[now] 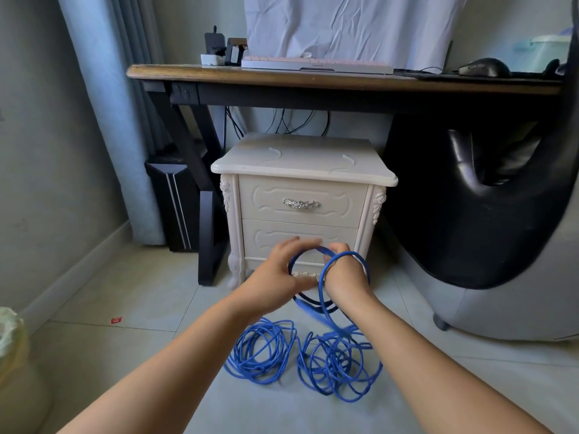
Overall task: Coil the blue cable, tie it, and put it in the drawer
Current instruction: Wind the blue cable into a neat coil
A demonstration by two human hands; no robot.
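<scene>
The blue cable (266, 352) lies in two loose heaps on the tiled floor, and a few loops of it rise up to my hands. My right hand (343, 274) grips the top of those loops, which also hang round its wrist. My left hand (275, 274) is beside it, blurred, its fingers spread and touching the loop's left side. Just behind both hands stands a cream nightstand (300, 161) with two drawers, both closed; the upper drawer (302, 198) has a silver handle.
A dark wooden desk (313, 78) with a keyboard and a mouse stands over the nightstand. A black and grey chair (488, 233) is at the right, a dark computer case (175, 202) and a curtain at the left, and a lined bin (12, 358) at the lower left.
</scene>
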